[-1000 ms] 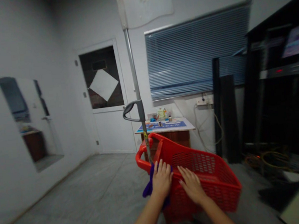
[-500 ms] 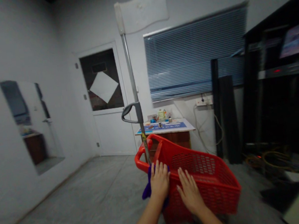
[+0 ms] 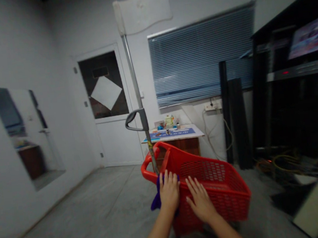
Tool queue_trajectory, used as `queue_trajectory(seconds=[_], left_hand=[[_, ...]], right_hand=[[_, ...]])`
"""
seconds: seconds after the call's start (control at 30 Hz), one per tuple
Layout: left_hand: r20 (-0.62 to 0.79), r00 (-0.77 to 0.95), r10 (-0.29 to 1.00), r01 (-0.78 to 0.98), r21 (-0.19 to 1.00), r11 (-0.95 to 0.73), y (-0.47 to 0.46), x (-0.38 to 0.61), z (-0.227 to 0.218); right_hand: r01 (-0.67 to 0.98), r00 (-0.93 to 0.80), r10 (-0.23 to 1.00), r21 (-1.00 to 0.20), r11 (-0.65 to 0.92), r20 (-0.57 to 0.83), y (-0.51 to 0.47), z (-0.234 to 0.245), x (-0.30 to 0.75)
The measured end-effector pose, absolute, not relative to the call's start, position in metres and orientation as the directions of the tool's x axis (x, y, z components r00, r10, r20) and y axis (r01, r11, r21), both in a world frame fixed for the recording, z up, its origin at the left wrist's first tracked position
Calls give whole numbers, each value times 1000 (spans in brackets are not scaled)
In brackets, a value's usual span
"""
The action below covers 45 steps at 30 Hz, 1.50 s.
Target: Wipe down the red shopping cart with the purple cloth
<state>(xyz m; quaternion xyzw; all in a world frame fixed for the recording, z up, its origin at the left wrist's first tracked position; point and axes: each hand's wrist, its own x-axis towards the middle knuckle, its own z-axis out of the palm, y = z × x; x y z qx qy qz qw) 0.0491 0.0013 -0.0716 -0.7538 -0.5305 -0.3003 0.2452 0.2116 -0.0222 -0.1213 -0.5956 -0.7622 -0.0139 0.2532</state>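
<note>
On a gray floor (image 3: 106,211) stands a red plastic shopping cart (image 3: 230,204), a metal pole (image 3: 132,68) rising at its left end. At the near side, the left hand (image 3: 169,194) lies over a purple cloth (image 3: 156,202), fingers outstretched, any grip hidden; the right hand (image 3: 201,201), fingers extended, grasps nothing visible.

Single head-worn view, looking forward and down past both forearms, left hand (image 3: 169,193) and right hand (image 3: 201,201) near the lens at lower centre. Faces the door (image 3: 118,142) and window blind (image 3: 198,62), farther off; red basket (image 3: 227,206) close, desk (image 3: 191,146) beyond. Wide framing, mirror (image 3: 25,129) left, black rack (image 3: 303,119) right.
</note>
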Motion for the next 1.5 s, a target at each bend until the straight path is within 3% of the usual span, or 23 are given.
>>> queue_trajectory(seconds=[0.13, 0.4, 0.67, 0.9, 1.23, 1.5], left_hand=[[659, 360, 660, 911, -98, -400, 2, 52, -72], [716, 229, 660, 961, -60, -269, -1, 36, -70], [633, 390, 668, 902, -117, -416, 6, 54, -73], [722, 242, 648, 954, -53, -296, 2, 32, -68], [648, 407, 644, 894, -135, -428, 7, 42, -74], [702, 296, 647, 938, -85, -337, 3, 37, -72]], right_hand=[[907, -180, 909, -295, 301, 377, -23, -117, 215], [907, -164, 898, -294, 300, 408, -22, -121, 214], [909, -171, 909, -296, 295, 381, -24, -116, 215], [906, -172, 900, -295, 304, 400, -23, -119, 215], [901, -192, 904, -297, 317, 382, -24, -115, 218], [906, -176, 914, -303, 296, 365, -25, -115, 216]])
